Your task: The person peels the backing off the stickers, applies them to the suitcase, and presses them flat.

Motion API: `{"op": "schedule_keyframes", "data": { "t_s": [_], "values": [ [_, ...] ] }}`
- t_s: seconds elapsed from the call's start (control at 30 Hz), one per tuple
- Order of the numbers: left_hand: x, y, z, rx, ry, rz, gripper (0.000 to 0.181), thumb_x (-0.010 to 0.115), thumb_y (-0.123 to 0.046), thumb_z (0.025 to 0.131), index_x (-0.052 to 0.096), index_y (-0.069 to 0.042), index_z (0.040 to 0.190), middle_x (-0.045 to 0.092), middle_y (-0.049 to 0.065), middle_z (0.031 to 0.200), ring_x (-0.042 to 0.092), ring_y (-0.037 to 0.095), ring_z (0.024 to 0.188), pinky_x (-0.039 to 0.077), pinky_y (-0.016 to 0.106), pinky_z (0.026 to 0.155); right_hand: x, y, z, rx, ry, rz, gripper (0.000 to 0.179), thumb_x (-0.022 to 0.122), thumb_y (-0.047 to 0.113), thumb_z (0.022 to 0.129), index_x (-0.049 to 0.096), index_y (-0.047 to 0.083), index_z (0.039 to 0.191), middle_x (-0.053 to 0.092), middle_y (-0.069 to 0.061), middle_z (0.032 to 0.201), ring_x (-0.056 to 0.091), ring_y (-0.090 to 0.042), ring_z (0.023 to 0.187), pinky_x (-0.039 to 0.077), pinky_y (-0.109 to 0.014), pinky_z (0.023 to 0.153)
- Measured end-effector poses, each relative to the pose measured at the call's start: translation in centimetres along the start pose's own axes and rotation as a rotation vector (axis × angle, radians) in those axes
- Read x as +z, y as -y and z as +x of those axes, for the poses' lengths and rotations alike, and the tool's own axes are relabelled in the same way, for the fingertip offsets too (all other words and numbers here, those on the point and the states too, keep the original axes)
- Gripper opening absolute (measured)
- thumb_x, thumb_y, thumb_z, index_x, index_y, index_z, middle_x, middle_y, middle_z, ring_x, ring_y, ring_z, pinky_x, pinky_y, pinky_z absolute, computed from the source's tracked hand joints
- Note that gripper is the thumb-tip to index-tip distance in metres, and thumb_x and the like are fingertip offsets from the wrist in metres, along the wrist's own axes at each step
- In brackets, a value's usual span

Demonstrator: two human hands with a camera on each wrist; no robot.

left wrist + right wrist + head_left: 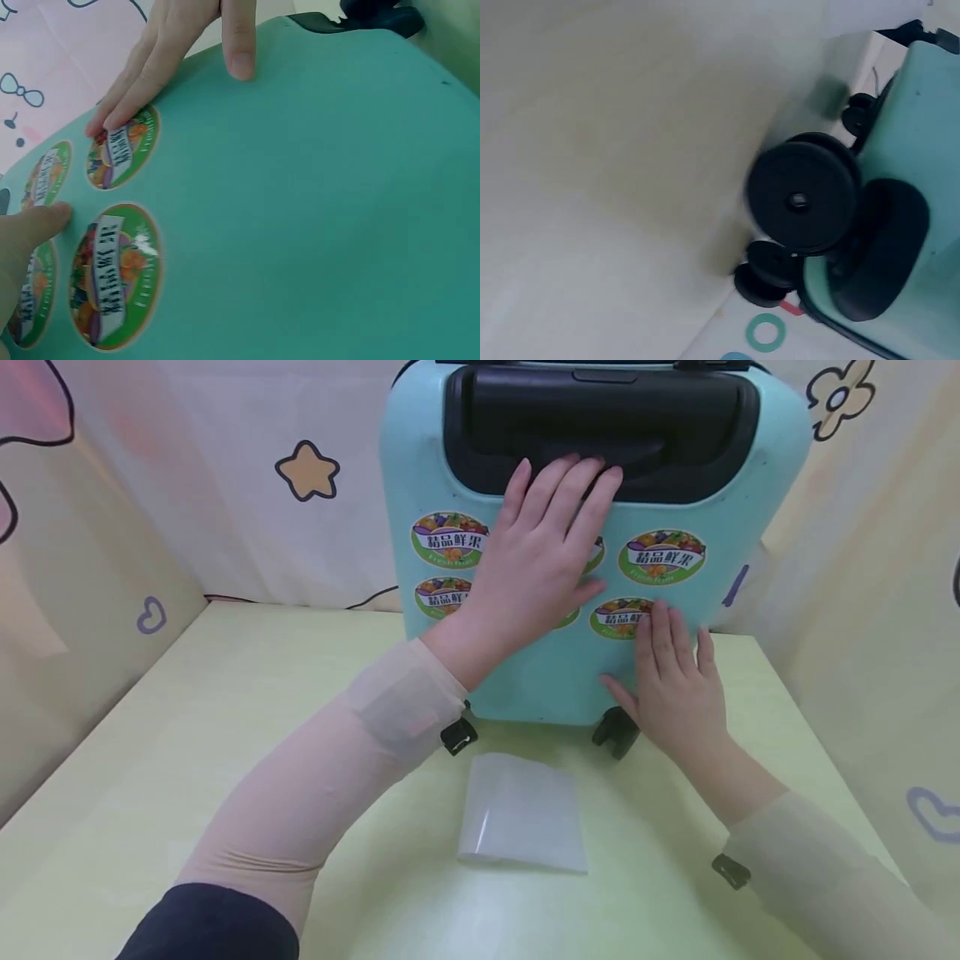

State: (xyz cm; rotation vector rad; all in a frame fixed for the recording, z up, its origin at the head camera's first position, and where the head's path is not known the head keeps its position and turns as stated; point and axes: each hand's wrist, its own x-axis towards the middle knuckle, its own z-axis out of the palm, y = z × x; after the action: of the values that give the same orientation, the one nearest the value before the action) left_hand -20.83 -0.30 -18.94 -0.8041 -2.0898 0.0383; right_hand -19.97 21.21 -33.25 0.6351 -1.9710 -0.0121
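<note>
A mint-green suitcase with a black recessed handle panel stands upright on the table. Oval fruit stickers, one of them the upper right sticker, sit in two rows on its front. My left hand lies over the middle stickers, partly hiding them, its fingertips reaching the black panel. Lower down, my right hand touches the lower right sticker with its fingertips. Fingers are extended on both hands, and neither grips anything. The right wrist view shows suitcase wheels but no hand.
On the pale table, a slightly curled translucent sheet lies in front of the suitcase. Patterned curtains hang behind and along both sides. A thin dark cord shows at the table's back edge.
</note>
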Motion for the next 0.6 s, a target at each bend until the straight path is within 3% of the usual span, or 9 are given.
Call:
{"op": "schedule_keyframes", "data": {
  "t_s": [0.1,0.23,0.37,0.6],
  "values": [
    [0.2,0.1,-0.5,0.009,0.004,-0.021,0.082,0.059,-0.053,0.084,0.031,-0.006,0.144,0.028,0.012,0.149,0.018,0.026,0.138,-0.002,0.041,0.112,-0.3,0.2,-0.4,0.010,0.016,-0.002,0.072,0.030,0.052,0.098,0.028,-0.003,0.144,0.014,-0.009,0.155,0.012,-0.020,0.141,0.013,-0.045,0.110],
    [0.5,0.0,-1.8,0.027,-0.039,-0.097,0.072,0.059,-0.045,0.088,0.035,-0.006,0.143,0.026,0.014,0.150,0.014,0.026,0.140,-0.003,0.042,0.111,-0.9,0.4,-0.7,0.016,0.060,0.034,0.072,0.029,0.050,0.099,0.028,-0.008,0.141,0.016,-0.015,0.153,0.012,-0.025,0.141,0.015,-0.045,0.110],
    [0.7,-0.1,-3.7,0.044,-0.099,-0.193,0.061,0.061,-0.036,0.089,0.042,-0.005,0.138,0.030,0.016,0.148,0.017,0.026,0.140,0.000,0.044,0.112,-1.6,0.7,-0.9,0.019,0.134,0.086,0.071,0.026,0.046,0.100,0.028,-0.013,0.139,0.018,-0.022,0.151,0.015,-0.032,0.139,0.017,-0.048,0.109],
    [0.8,0.3,-6.8,0.063,-0.144,-0.263,0.055,0.069,-0.026,0.084,0.050,-0.006,0.131,0.037,0.018,0.144,0.025,0.027,0.137,0.007,0.047,0.111,-2.5,0.7,-1.4,0.016,0.171,0.100,0.067,0.024,0.042,0.101,0.032,-0.015,0.136,0.021,-0.026,0.148,0.019,-0.036,0.137,0.024,-0.053,0.105]
  ]
}}
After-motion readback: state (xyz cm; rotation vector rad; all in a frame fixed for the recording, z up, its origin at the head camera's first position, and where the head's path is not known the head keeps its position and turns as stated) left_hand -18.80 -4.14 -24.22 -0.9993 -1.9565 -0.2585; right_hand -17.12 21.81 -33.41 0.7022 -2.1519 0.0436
